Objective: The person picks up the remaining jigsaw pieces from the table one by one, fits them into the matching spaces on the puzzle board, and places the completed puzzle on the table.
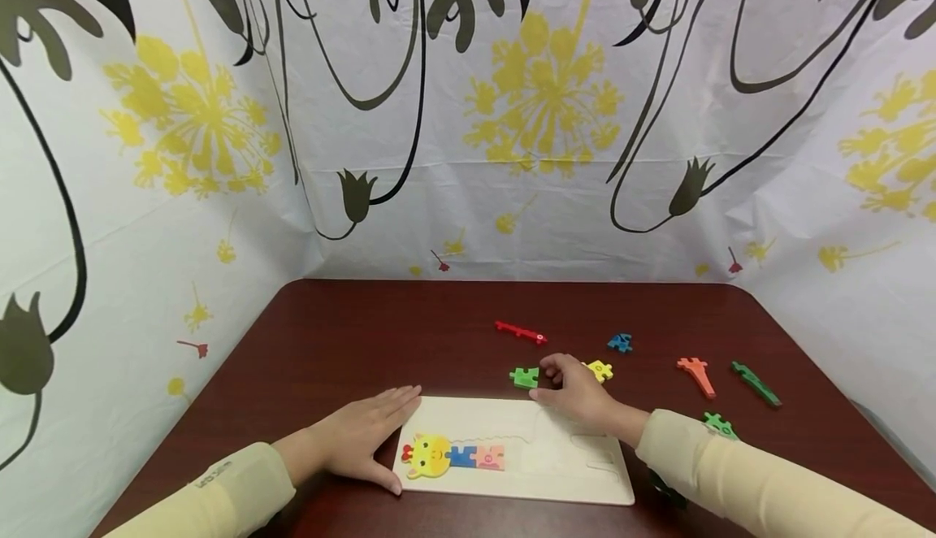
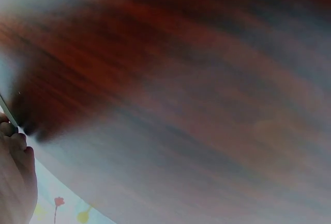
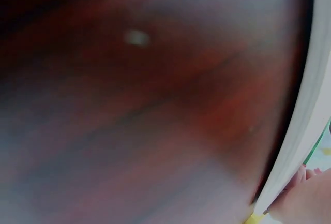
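In the head view, we see a pale board lying on a dark red table. A yellow animal head sits at the board's 9 o'clock, with a blue piece and a pink piece in a row beside it. Our left hand is at the board's 9 o'clock edge, fingers straight, thumb spread away. Our right hand reaches over its 1 o'clock edge, with bent fingers and a gap between thumb and pointer. It is just beside the small green piece at 12 o'clock; we can't tell if they touch. A yellow piece is at 1 o'clock. In the left wrist view, left fingers show at 8 o'clock. In the right wrist view, our right hand is at 4 o'clock, its grip unclear.
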The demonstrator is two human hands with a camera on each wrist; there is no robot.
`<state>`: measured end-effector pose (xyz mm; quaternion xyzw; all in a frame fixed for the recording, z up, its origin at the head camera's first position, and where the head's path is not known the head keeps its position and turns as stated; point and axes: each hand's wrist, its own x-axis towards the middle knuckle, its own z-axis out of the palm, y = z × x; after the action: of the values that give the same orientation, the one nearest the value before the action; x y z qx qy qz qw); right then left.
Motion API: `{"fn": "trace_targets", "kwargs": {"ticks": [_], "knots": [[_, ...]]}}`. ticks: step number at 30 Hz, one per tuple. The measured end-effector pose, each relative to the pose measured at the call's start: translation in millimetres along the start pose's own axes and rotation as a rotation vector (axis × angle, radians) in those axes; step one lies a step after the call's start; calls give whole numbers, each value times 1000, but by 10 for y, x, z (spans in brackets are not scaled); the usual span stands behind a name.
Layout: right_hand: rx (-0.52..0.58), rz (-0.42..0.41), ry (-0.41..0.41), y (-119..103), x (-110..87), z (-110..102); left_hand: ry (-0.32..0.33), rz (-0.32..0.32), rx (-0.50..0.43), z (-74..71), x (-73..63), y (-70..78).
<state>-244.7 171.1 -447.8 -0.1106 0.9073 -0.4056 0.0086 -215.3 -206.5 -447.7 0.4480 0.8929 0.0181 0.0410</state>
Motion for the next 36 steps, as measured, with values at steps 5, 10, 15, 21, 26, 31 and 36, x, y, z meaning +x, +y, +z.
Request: {"fn": "trace_targets", "kwargs": {"ticks": [5, 10, 15, 21, 26, 31, 36], "knots": [[5, 5, 16, -10, 13, 24, 4, 6, 9, -4, 4, -2], [25, 19, 28, -14, 12, 31, 7, 10, 5, -13, 15, 7], [27, 28, 30, -22, 12, 41, 13, 16, 6, -2, 14, 1], [22, 46, 31, -27, 20, 56, 7, 14, -3, 10, 24, -14], [7, 63, 38, -23, 51, 72, 2, 8, -8, 7, 23, -20], [-5, 68, 45, -7, 73, 83, -1, 5, -7, 5, 23, -19], [3, 68, 48, -12, 78, 80, 10, 12, 17, 16, 22, -15]]}}
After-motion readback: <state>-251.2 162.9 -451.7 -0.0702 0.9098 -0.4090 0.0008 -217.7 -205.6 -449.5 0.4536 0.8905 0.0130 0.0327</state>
